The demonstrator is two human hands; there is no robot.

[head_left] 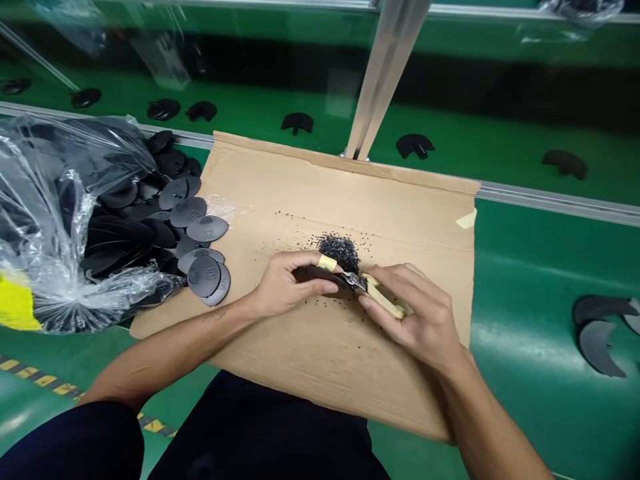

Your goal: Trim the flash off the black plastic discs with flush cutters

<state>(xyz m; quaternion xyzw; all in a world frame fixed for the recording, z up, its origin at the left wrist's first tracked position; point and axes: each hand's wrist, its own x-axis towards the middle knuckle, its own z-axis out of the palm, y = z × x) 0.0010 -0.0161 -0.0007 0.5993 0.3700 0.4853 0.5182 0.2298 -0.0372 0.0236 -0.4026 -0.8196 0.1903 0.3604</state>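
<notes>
My left hand (pixel 285 287) pinches a thin black plastic disc (pixel 320 275) between thumb and fingers, and yellow tape wraps its index fingertip. In my right hand (pixel 425 310) is a pair of cutting pliers (pixel 383 301) with pale yellow handles. The metal jaws of the pliers meet the right edge of the disc; whether they are closed through anything is too small to tell. Just beyond both hands, a pile of tiny black clippings (pixel 339 252) lies on the cardboard sheet (pixel 280 180), with loose bits scattered around it.
To the left, a clear plastic bag (pixel 65 260) spills many black oval discs (pixel 187 212) onto the cardboard. A metal frame post (pixel 387 73) rises behind the cardboard. Curved black pieces (pixel 600 348) lie on the green surface at right, and more dark pieces (pixel 297 122) sit beyond the rail.
</notes>
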